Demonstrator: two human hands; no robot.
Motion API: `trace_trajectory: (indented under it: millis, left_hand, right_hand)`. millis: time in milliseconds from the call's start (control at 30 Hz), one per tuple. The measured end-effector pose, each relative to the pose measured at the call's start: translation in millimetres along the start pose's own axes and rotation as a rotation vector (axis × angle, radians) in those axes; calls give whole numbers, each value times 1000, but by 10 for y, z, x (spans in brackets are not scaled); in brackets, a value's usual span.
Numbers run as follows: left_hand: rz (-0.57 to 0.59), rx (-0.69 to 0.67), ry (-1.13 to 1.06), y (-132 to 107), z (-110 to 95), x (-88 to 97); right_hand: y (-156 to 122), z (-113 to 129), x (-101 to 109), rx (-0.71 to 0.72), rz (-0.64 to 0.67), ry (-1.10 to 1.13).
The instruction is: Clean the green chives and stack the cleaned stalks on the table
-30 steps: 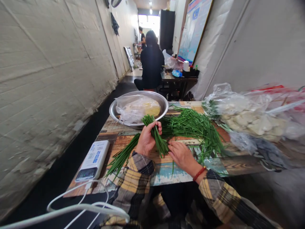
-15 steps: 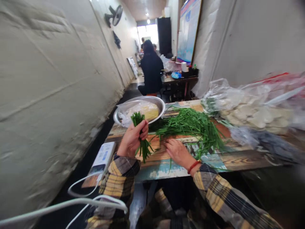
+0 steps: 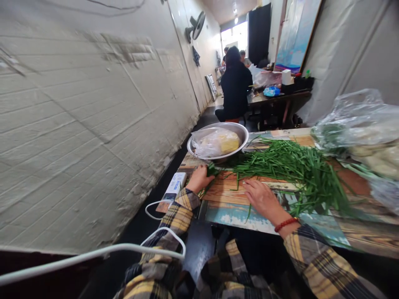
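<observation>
Left hand (image 3: pixel 198 179) is right at the table's left edge, fist closed round a small bundle of green chives (image 3: pixel 212 169). The bundle tips stop just short of the near wall of the round steel bowl (image 3: pixel 244 132). A white box-shaped device (image 3: pixel 174 187) sits at the left corner beside the left wrist, and a white cable (image 3: pixel 156 206) loops below it, off the edge. Right hand (image 3: pixel 263 198) lies flat, palm down, fingers spread, gripping nothing. Its fingertips are just beside the near fringe of the loose pile of green chives (image 3: pixel 299 166). There is a bare strip of table between the hands and along the near edge. The pile fills the middle, with crumpled clear plastic bags (image 3: pixel 364 124) crowding the right end.

The surface is a worn painted plank table (image 3: pixel 230 216) with blue and orange patches. It stands in a narrow corridor: white painted brick wall (image 3: pixel 93 124) on the left, a dark floor aisle between wall and table, grey wall on the right. A wall-mounted fan (image 3: pixel 195 25) hangs up high. A person in black (image 3: pixel 235 85) sits with their back turned at a dark far table (image 3: pixel 280 99), well apart.

Counts:
- 1 bowl, holding 1 clear bag with a yellow lump (image 3: pixel 218 142)
- 1 held bundle
- 1 loose pile
- 1 device
- 1 cable
- 1 red bead bracelet (image 3: pixel 285 224) on the right wrist
- Bags on the right: cannot tell how many
</observation>
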State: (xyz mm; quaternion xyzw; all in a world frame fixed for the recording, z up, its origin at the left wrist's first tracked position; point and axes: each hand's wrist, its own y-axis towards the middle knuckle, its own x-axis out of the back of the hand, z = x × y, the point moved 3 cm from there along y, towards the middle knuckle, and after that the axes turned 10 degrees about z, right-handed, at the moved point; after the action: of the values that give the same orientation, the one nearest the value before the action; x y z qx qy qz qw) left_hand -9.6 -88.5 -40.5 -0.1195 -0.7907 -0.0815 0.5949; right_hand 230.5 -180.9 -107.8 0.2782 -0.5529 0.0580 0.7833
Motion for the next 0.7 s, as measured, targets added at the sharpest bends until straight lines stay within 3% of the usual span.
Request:
trace_trajectory:
  millis: [100,233,400,567,700]
  left_hand:
    - [36,4,79,-96,25,-165]
    - [55,33,218,-258,83,-246]
    - [2,66,288,-366,18,-326]
    - [1,-68,348,-337,-51,-367]
    - [-139,-95,444,-157,123,-316]
  right_hand:
    - [-1,-10,-10,8,1,6]
    - [-17,-42,-41,15,-6,8]
    - [-7,-67,-72,0,12,22]
    - [24,22,54,-21,13,60]
    - [94,37,154,-48,21,64]
